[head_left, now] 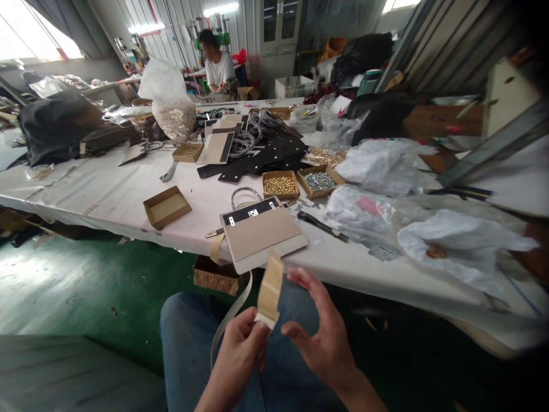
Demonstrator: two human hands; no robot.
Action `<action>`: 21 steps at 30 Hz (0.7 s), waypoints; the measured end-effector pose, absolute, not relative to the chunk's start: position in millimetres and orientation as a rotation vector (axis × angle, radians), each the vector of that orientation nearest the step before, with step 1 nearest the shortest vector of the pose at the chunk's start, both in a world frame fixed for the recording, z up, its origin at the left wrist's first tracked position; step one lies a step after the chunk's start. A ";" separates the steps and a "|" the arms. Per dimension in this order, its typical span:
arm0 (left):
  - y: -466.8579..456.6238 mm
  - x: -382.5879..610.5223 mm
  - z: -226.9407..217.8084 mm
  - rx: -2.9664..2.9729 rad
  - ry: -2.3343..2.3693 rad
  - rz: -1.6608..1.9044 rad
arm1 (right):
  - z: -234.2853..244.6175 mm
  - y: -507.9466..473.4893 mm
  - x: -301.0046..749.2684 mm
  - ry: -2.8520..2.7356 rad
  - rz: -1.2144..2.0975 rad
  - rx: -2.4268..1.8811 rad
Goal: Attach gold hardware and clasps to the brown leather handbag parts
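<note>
My left hand is closed, thumb and fingers pinching the lower end of a beige strip over my lap. The strip stands up and its top is smeared by motion. To its right my right hand is open, thumb and fingers apart, with nothing between them. A long pale strap curves down from the table edge past my left wrist; where it ends is hidden. At the table edge lies a beige bag panel with a black band holding metal fittings. A grey rounded handle shows behind the panel.
Behind the panel stand boxes of gold hardware and silver hardware. A cardboard tray sits left, a dark tool right. Plastic bags crowd the right side. Black pieces lie further back. A person sits beyond.
</note>
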State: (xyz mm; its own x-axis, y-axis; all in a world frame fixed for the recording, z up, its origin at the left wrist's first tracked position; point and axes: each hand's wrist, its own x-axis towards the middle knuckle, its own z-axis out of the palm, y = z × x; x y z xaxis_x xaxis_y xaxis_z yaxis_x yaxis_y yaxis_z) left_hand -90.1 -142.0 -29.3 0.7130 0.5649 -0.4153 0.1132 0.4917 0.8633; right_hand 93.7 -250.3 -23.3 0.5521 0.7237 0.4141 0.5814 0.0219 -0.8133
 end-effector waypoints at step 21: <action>-151.7 -114.8 -25.7 1.367 0.834 0.442 | -3.5 -239.5 73.0 -1.224 0.110 -1.517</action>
